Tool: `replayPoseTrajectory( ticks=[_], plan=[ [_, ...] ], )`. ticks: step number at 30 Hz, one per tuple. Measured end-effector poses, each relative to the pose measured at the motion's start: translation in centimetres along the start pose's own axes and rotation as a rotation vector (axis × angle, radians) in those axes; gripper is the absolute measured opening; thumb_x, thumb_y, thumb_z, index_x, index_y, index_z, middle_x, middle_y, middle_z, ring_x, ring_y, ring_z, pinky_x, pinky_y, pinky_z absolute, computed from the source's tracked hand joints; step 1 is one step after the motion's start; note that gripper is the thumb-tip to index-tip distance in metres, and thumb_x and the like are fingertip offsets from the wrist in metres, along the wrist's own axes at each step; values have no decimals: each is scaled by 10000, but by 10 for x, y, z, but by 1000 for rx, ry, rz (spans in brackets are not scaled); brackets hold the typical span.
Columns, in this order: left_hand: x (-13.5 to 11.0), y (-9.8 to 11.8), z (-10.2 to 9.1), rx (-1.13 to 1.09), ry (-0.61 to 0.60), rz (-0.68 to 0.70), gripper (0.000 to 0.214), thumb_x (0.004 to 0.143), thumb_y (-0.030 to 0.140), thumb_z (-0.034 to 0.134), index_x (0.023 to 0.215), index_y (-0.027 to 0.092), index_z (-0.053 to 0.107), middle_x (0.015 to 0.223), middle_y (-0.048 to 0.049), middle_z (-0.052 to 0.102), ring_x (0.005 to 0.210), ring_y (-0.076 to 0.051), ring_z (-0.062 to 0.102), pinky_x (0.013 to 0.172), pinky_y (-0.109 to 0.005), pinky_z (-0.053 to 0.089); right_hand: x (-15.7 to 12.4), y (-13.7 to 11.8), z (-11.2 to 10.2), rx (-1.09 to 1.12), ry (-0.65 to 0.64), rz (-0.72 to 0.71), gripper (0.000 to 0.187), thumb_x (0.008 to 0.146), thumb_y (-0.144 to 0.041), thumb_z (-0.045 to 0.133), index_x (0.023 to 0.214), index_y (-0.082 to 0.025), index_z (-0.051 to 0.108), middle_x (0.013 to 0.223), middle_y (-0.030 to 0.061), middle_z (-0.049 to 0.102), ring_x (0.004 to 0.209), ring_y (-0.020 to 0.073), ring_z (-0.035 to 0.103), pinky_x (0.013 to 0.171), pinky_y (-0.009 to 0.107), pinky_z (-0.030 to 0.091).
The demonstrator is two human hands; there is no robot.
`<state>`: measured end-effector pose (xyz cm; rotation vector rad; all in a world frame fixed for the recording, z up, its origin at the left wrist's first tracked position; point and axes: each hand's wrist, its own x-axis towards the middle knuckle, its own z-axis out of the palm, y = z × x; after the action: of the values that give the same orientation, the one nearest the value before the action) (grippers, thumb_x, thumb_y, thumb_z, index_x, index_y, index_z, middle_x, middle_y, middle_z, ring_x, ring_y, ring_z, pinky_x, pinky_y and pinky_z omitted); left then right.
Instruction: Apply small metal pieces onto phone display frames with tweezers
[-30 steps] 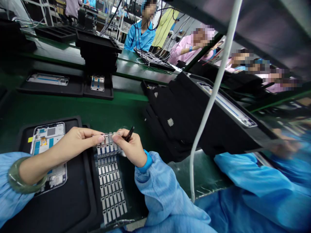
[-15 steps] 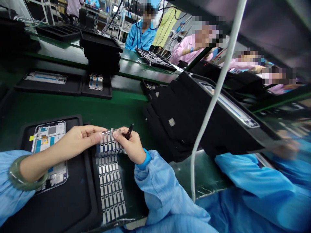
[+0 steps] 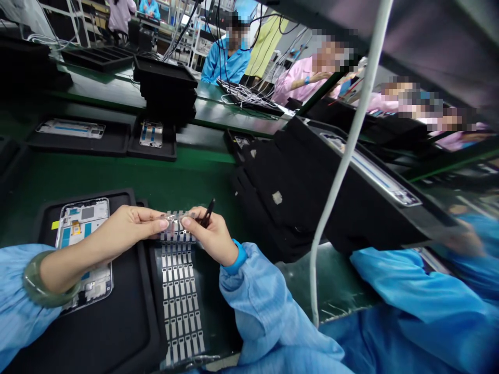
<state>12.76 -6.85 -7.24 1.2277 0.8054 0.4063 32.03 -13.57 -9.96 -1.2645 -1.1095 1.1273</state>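
Note:
A clear sheet (image 3: pixel 181 306) with rows of small grey adhesive tabs runs along the right side of a black tray. At its far end the sheet is lifted and bent over. My left hand (image 3: pixel 142 223) pinches that end at its left corner, thumb against fingers. Opposite it, my right hand (image 3: pixel 214 236) grips the same end between thumb and forefinger. Black tweezers (image 3: pixel 208 213) also sit in my right hand, tips hidden. Under my left forearm, a silver phone frame (image 3: pixel 93 213) with blue strips and a yellow tab lies in the black tray (image 3: pixel 125 317).
Black trays with phone parts (image 3: pixel 152 134) lie across the green table (image 3: pixel 195 174). Tray stacks (image 3: pixel 166 85) stand behind. A leaning pile of black trays (image 3: pixel 280 187) is on my right, crossed by a white cable (image 3: pixel 331 192). A co-worker's blue sleeve (image 3: pixel 409 275) is close by.
The sheet's far end has bent over toward me between my hands, and its clear film now shows glare. Both hands have come slightly lower. The tweezers stay in my right hand.

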Motion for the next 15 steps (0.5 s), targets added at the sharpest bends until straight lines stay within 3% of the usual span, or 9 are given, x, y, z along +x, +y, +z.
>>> replayPoseTrajectory(
  ticks=[5, 10, 12, 15],
  plan=[
    [-1, 2, -1, -25, -11, -23, 441, 639, 505, 838, 953, 199, 794, 959, -102, 784, 944, -239, 716, 936, -393, 540, -1, -3, -2, -36, -64, -95, 328, 763, -512, 763, 760, -203, 653, 743, -7, 601, 689, 125, 549, 715, 301, 476],
    [-1, 2, -1, 21, 11, -1, 381, 695, 486, 806, 892, 160, 788, 943, -132, 781, 893, -246, 724, 881, -405, 568, 3, -4, -13, -82, -119, -55, 325, 748, -496, 781, 864, -200, 714, 791, 12, 657, 673, 130, 565, 682, 305, 494],
    [3, 1, 0, 52, 55, 51, 395, 740, 497, 763, 931, 152, 770, 989, -136, 776, 919, -247, 724, 907, -416, 564, 3, -6, -22, -146, 10, -155, 368, 780, -513, 748, 1005, -223, 730, 904, 39, 700, 657, 133, 573, 671, 321, 511],
    [14, 0, 3, 124, 121, 163, 496, 819, 518, 663, 1150, 149, 690, 1153, -143, 739, 1069, -261, 695, 991, -438, 531, -2, -9, -34, -339, 311, -503, 294, 876, -481, 645, 1025, -251, 749, 953, 76, 736, 710, 187, 644, 719, 381, 550]
  ],
)
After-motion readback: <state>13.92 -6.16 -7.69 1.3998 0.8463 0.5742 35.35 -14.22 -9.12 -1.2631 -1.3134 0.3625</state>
